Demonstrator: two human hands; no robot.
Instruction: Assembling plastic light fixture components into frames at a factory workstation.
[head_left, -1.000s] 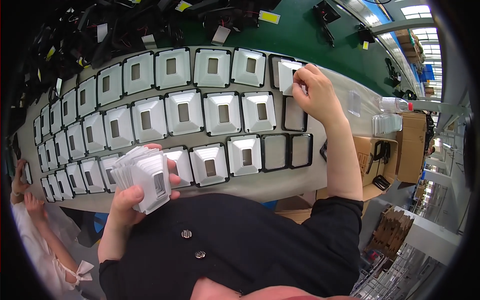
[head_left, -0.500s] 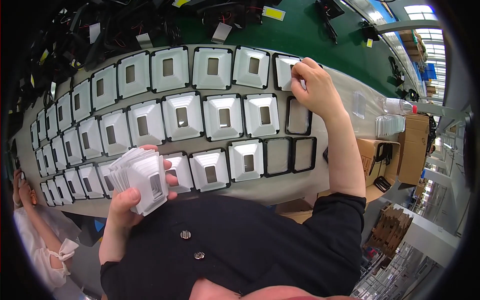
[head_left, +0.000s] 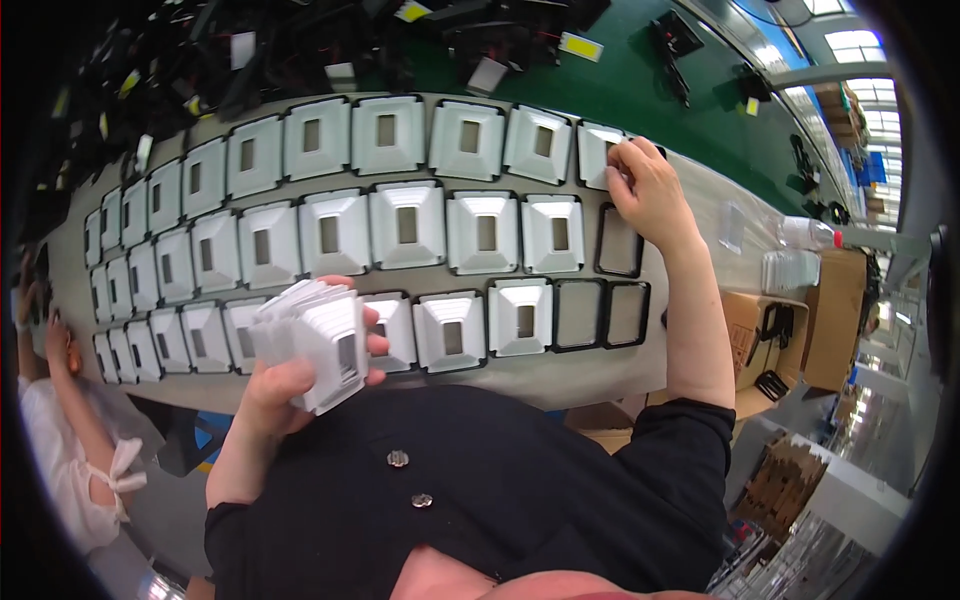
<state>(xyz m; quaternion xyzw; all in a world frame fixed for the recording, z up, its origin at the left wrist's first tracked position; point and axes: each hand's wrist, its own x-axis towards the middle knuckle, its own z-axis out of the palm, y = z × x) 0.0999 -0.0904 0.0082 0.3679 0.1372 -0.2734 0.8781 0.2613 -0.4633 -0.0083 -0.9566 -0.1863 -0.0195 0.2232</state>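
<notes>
Three rows of white funnel-shaped pieces (head_left: 447,140) seated in black frames (head_left: 646,315) span a gray tabletop (head_left: 590,374), three frames showing gray through their middles at right. A clear bottle (head_left: 802,233), a clear sheet (head_left: 732,227) and stacked clear panes (head_left: 790,272) rest farther right; dark fixtures (head_left: 300,50) crowd the green surface (head_left: 625,105) beyond.

A clear, red-capped bottle (head_left: 808,233) lies at right, with a co-worker in white (head_left: 62,490) at far left.
</notes>
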